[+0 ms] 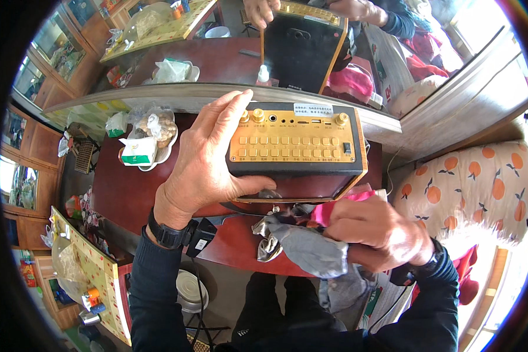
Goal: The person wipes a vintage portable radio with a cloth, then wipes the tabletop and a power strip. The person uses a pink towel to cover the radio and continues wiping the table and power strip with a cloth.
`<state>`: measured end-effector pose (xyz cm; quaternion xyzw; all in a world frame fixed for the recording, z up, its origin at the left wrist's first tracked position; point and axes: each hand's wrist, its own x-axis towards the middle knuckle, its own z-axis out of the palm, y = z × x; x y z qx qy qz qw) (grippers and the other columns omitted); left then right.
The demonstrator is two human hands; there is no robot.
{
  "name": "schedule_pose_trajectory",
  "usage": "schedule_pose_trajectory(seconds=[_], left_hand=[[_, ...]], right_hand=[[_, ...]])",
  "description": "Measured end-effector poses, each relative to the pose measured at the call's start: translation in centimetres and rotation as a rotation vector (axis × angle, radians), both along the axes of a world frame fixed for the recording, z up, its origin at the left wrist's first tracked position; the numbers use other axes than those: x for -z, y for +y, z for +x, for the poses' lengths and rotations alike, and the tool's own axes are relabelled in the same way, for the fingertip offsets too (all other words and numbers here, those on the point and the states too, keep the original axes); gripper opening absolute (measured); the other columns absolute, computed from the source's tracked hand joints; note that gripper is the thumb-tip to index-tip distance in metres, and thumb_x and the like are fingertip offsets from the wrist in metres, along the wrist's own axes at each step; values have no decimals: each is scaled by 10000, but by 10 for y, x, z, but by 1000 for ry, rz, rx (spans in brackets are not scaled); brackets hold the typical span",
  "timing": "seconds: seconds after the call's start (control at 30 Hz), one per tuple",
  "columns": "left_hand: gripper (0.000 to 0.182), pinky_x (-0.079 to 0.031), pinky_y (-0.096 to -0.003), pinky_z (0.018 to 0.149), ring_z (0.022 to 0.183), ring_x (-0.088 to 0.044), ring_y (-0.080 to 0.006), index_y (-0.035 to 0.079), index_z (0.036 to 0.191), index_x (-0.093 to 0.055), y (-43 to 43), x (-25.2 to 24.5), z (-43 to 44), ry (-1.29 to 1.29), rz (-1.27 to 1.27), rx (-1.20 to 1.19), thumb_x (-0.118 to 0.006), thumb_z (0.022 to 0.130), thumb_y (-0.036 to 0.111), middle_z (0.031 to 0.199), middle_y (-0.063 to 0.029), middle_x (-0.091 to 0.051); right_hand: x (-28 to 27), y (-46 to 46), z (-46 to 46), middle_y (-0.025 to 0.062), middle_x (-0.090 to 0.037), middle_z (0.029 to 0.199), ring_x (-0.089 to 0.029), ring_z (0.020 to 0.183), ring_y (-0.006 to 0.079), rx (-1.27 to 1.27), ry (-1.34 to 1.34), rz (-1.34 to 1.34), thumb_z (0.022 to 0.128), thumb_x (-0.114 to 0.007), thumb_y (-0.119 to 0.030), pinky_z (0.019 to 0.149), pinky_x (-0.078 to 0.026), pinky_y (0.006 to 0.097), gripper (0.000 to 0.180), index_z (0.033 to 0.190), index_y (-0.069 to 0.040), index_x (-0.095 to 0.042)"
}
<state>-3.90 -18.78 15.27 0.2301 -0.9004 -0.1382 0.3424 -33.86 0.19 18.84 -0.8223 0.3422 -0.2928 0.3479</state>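
Observation:
A black speaker with wood-look side edges and a gold control panel stands on a dark red table. My left hand grips its left end, fingers over the back edge and thumb across the front. Knobs, sockets, rows of buttons and a rocker switch cover the panel. My right hand, slightly blurred, holds a grey cloth in front of the speaker's right side. The cloth hangs over the table's near edge. Pink fabric lies just behind my right fingers.
Behind the speaker, a mirror reflects it and both hands. A white dish with bagged food and a tissue pack sits at the left. An orange-patterned cushion is at the right. Below left stands a white lidded bucket.

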Motion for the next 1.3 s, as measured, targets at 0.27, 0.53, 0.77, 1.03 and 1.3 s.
schedule_pose_trajectory(seconds=[0.27,0.53,0.77,1.03,1.3], left_hand=[[1349,-511,-529,1300,1523,-653,-434,-18,1736,-516,-2,3,0,-7,12,14,-1144,620,402,1682,-234,-635],[1381,-503,-528,1307,1530,-649,-433,-16,1744,-517,-3,3,0,-15,13,15,-1131,628,517,1685,-232,-635],[1331,-598,-526,1214,1424,-693,-451,-6,1722,-533,-4,3,-2,29,-60,55,-1155,596,336,1615,-239,-658],[1359,-561,-527,1252,1474,-673,-459,-15,1727,-534,-1,0,-1,30,-28,25,-1145,609,460,1651,-237,-646],[1331,-583,-522,1232,1456,-672,-467,-20,1722,-525,2,0,1,42,-34,3,-1143,622,402,1646,-244,-635]], right_hand=[[72,38,21,225,-685,1128,-744,967,495,42,-54,212,821,-822,20,779,-595,561,384,1184,35,-698],[-2,36,-38,164,-814,1194,-809,1093,317,623,-317,-149,913,-879,-25,925,-664,425,397,1300,6,-794],[-11,-38,-62,68,-815,1110,-774,1010,157,822,61,-126,1027,-769,8,892,-637,342,287,1312,33,-792],[-74,13,-92,163,-771,1249,-774,1079,273,882,-675,-492,981,-806,-57,916,-646,411,319,1292,9,-773],[-62,-28,-89,208,-766,1263,-801,1157,293,930,507,-551,927,-741,42,929,-657,427,378,1301,-6,-751]])
